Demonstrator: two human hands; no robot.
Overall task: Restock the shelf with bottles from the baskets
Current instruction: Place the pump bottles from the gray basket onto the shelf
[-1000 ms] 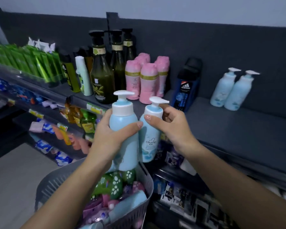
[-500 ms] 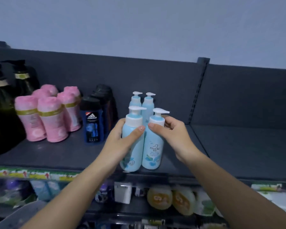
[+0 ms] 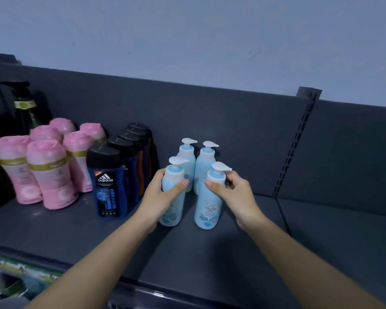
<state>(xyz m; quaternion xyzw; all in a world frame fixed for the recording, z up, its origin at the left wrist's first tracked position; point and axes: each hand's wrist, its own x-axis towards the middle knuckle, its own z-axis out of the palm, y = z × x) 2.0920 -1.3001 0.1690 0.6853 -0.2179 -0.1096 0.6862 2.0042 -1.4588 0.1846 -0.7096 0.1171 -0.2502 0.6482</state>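
Observation:
Two light blue pump bottles stand upright on the dark grey shelf (image 3: 210, 259). My left hand (image 3: 163, 195) grips the left pump bottle (image 3: 173, 210) round its upper body. My right hand (image 3: 232, 195) grips the right pump bottle (image 3: 207, 210) just below its white pump. Directly behind them stand two more matching blue pump bottles (image 3: 202, 166), close to the shelf's back panel. The basket is out of view.
Left of the pump bottles is a row of dark adidas bottles (image 3: 108, 186), then several pink bottles (image 3: 51, 172) and dark green pump bottles (image 3: 24, 108). A slotted upright (image 3: 292, 152) divides the shelf; bare shelf lies to its right. Price labels (image 3: 20, 267) line the front edge.
Both hands carried the two blue bottles from above the basket up and onto the shelf, setting them down in front of the two standing there. The view has turned toward the shelf.

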